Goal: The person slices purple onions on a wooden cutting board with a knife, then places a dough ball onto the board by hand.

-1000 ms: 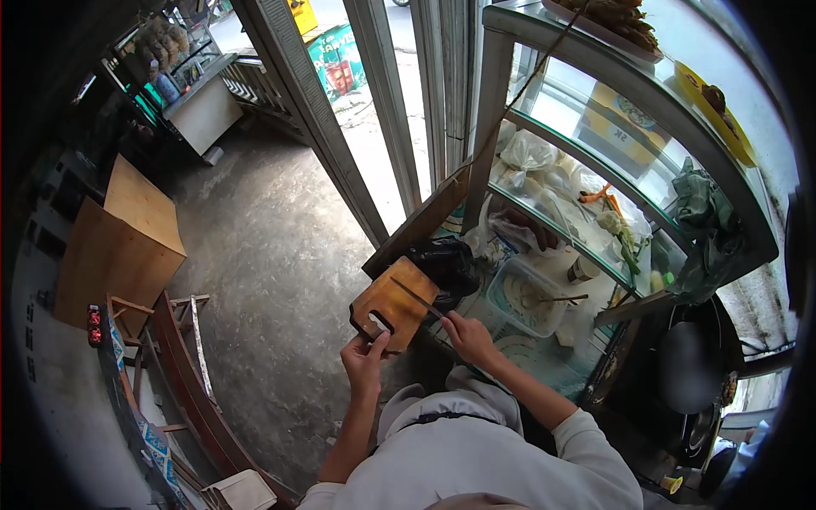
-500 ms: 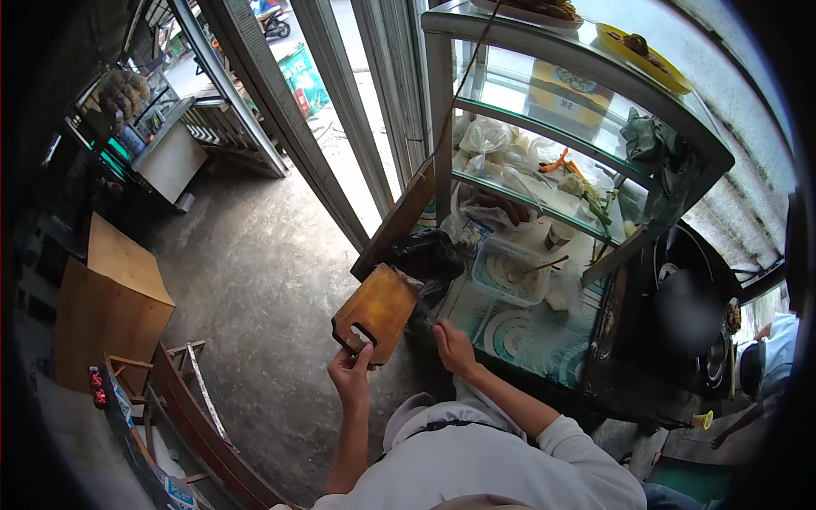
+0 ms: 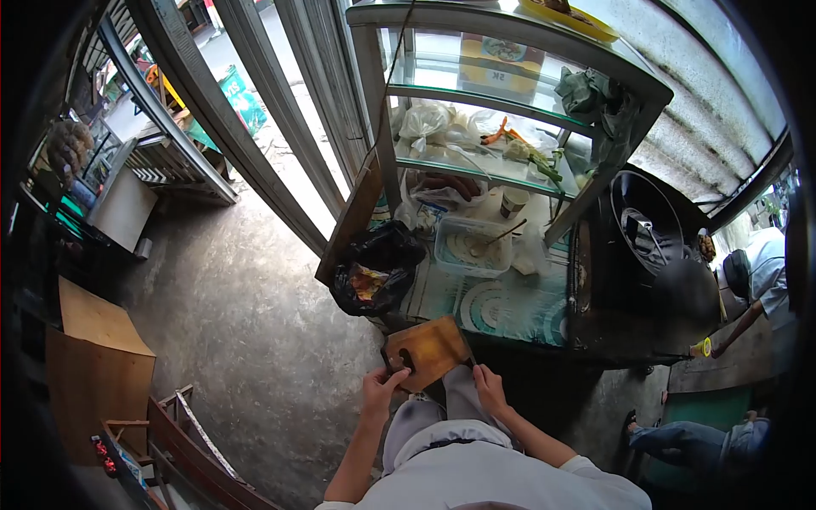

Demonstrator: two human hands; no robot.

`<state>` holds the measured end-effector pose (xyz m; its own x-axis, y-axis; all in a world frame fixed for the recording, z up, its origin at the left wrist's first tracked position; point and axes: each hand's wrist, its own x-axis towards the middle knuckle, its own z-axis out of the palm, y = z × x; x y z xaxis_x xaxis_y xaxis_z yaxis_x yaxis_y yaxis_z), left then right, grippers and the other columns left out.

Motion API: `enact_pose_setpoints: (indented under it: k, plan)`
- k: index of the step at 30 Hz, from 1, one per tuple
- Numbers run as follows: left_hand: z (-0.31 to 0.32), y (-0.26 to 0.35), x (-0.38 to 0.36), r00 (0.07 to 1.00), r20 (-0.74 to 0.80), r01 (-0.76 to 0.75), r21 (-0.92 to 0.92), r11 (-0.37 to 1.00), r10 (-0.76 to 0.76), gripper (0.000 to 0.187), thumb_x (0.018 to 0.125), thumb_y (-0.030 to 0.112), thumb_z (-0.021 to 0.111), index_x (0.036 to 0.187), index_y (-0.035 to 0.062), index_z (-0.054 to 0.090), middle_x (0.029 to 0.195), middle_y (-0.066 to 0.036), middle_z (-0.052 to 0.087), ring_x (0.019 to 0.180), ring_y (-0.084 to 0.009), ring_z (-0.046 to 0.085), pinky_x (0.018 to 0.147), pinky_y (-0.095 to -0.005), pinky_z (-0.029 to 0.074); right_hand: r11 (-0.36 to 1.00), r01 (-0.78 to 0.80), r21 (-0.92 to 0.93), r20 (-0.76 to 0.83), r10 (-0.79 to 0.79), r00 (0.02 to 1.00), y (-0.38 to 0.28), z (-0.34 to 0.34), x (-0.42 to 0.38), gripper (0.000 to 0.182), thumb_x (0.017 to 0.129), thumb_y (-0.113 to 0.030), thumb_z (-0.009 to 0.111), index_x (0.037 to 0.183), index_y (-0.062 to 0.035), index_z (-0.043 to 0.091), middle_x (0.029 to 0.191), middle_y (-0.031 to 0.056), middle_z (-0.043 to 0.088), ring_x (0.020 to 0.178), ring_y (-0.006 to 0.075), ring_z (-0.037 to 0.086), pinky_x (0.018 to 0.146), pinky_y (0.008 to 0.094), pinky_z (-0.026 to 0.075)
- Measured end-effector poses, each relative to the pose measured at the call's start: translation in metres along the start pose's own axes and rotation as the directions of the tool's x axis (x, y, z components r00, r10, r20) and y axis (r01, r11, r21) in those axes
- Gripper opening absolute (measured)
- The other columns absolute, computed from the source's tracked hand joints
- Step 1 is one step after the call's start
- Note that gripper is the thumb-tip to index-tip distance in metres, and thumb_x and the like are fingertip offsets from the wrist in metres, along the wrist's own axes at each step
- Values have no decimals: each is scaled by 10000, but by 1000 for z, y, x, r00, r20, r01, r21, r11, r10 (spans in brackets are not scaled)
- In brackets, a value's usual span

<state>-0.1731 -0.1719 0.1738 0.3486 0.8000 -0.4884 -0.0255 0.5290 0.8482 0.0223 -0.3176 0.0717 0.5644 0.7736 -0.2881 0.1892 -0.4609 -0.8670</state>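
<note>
A wooden cutting board [image 3: 438, 350] is tilted in front of my body, its dark-edged handle slot toward the left. My left hand [image 3: 384, 389] is closed around the board at this slot. On the other side, my right hand [image 3: 490, 389] is closed on a knife [image 3: 470, 355], whose thin dark blade lies along the board's right edge. Beyond the board, a black plastic bag [image 3: 347, 293] hangs open at the counter's left end, with orange and yellowish scraps [image 3: 367, 283] inside.
A glass display case [image 3: 510, 98] holds bagged food and vegetables. Below it sit a plastic tub [image 3: 473, 247] and a paper cup [image 3: 513, 202]. A large wok [image 3: 650, 229] stands right. Another person [image 3: 761, 263] is at far right. Benches [image 3: 191, 450] stand lower left.
The board and knife have moved from beside the black bag back toward my body. The bag's mouth now shows its contents. My view has turned right.
</note>
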Motion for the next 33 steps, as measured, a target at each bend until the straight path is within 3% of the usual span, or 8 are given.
enact_pose_setpoints:
  k: [4, 10, 13, 19, 22, 28, 29, 33]
  plan:
    - [9, -27, 47, 969, 192, 154, 15, 988, -154, 199, 776, 170, 691, 929, 43, 681, 831, -14, 678, 701, -67, 607, 558, -188, 450, 996, -67, -61, -65, 63, 996, 17, -38, -4, 405, 935, -329, 467, 740, 18, 538, 560, 87, 500, 521, 132, 471, 499, 313, 368]
    - [43, -37, 137, 870, 395, 269, 123, 955, -296, 240, 786, 214, 694, 969, 60, 668, 906, -14, 674, 764, -82, 617, 603, -196, 474, 994, -47, -100, -145, 32, 989, 6, -73, 28, 399, 918, -332, 496, 763, 33, 549, 566, 134, 505, 515, 180, 484, 504, 338, 365]
    - [57, -46, 184, 893, 295, 276, 236, 932, -339, 259, 794, 241, 693, 977, 60, 664, 907, -28, 671, 770, -98, 623, 623, -209, 491, 991, -37, -125, -162, 17, 987, 7, -80, 56, 424, 912, -382, 493, 795, 20, 557, 571, 161, 525, 532, 277, 540, 510, 376, 382]
    - [70, -63, 234, 991, 74, 59, 491, 869, -109, 364, 809, 295, 669, 1033, 9, 642, 903, -94, 666, 747, -156, 639, 634, -309, 521, 959, -63, -277, -111, 33, 993, 14, -93, 91, 428, 890, -419, 501, 825, -2, 572, 648, 203, 578, 651, 410, 568, 579, 453, 425]
    - [65, -79, 247, 930, 199, -339, 787, 515, 308, 389, 809, 297, 656, 1054, -5, 629, 903, -144, 656, 681, -233, 647, 622, -351, 520, 959, -69, -275, -118, 38, 992, 7, -100, 91, 418, 884, -378, 534, 793, 30, 557, 638, 225, 550, 626, 401, 562, 552, 427, 405]
    - [126, -9, 197, 908, 350, -419, 736, 532, 231, 292, 824, 287, 634, 820, -4, 656, 728, -132, 635, 561, -266, 601, 521, -363, 449, 925, -156, -346, -70, 140, 988, 8, -103, 91, 421, 859, -419, 547, 827, -2, 597, 694, 195, 608, 679, 367, 606, 596, 426, 448]
    - [136, 6, 191, 858, 373, -508, 712, 485, 352, 272, 832, 245, 639, 692, 12, 630, 593, -107, 582, 487, -254, 547, 487, -367, 411, 908, -162, -387, -55, 153, 987, 8, -101, 90, 419, 857, -425, 545, 835, -10, 602, 709, 192, 614, 694, 367, 608, 608, 431, 453]
    - [168, 72, 201, 693, 433, -720, 458, 522, 576, 208, 794, 108, 652, 979, 45, 580, 810, -117, 571, 670, -276, 560, 585, -360, 444, 859, -206, -470, -41, 211, 977, 9, -94, 92, 415, 852, -442, 538, 864, -35, 614, 762, 180, 635, 755, 365, 616, 659, 450, 466]
